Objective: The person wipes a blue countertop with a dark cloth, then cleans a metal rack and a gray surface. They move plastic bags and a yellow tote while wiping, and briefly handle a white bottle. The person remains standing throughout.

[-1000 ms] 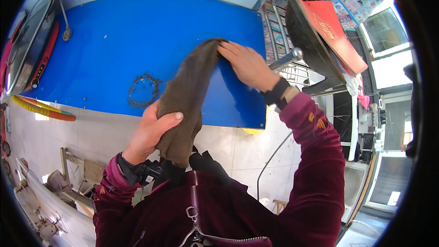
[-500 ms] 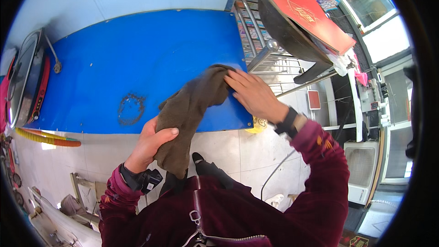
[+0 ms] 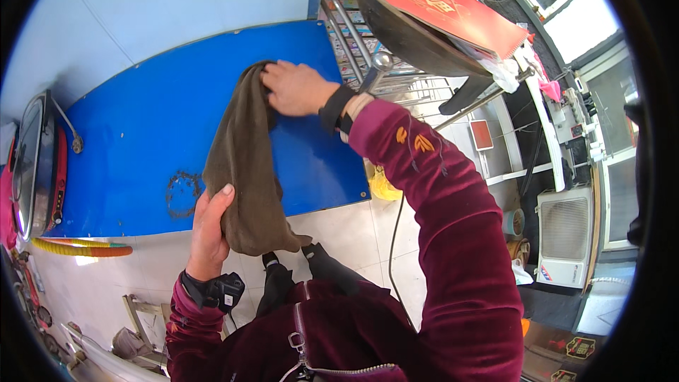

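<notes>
A dark olive-brown cloth is stretched between my two hands over a blue tabletop. Its near end hangs past the table's front edge, above my legs. My left hand grips the cloth's near left side, thumb on top and fingers hidden behind. At the far end, my right hand has its fingers curled onto the upper corner, with the arm reaching across from the right. A dark scorched-looking ring mark shows on the tabletop left of the cloth.
At the table's left end stands a flat black-and-red appliance. A yellow-orange ribbed hose curves below that edge. Right of the table, a metal rack bears a large dark pan with a red folder on it. A yellow bag hangs near the front-right corner.
My right hand has moved away from me and to the left, drawing the cloth's far end over the table. My left hand stays on the near part, slightly lower in view.
</notes>
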The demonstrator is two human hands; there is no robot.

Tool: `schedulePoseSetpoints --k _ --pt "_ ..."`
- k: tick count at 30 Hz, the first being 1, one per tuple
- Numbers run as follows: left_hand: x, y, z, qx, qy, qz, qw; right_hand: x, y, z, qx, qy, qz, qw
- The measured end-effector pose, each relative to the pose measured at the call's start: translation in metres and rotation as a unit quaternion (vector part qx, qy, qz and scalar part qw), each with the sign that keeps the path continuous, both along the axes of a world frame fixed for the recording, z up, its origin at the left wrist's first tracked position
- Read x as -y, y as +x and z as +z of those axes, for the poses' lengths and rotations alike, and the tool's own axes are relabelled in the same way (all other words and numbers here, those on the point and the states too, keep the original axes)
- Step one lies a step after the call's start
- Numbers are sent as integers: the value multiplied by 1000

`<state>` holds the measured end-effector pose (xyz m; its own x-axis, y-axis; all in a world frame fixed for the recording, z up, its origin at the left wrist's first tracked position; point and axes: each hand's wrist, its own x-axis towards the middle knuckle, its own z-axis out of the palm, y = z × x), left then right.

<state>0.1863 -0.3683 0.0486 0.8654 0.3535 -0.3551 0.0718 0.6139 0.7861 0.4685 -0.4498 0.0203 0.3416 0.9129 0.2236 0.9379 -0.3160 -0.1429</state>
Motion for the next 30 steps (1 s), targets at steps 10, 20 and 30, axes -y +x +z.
schedulePoseSetpoints --k 10,20,30 --pt "34 -10 8 92 121 -18 988 113 -153 37 -457 44 134 878" --pt "74 -15 32 180 220 -170 944 170 -207 56 -633 229 37 739" --pt "148 32 46 168 196 -380 888 279 -197 51 -773 297 -99 552"
